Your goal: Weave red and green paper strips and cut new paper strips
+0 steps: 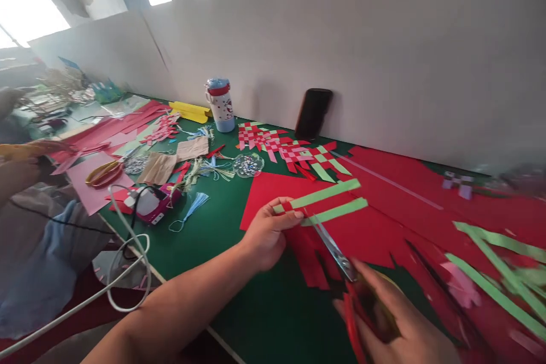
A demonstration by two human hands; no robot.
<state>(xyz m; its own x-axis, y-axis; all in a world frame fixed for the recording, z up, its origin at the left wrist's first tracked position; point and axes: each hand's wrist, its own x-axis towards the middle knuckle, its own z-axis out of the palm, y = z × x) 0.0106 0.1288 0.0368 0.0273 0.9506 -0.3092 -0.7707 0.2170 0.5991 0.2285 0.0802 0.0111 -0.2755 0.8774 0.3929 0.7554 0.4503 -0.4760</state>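
Green and red woven paper strips are pinched by the left hand; the right hand grips red-handled scissors, blades at the strips.

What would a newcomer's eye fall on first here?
Probably the red-handled scissors in the right hand, right of centre, their blades at the red-and-green woven paper pinched in the left hand. Behind, a patterned bottle stands before the pale partition, with a dark phone to its right.
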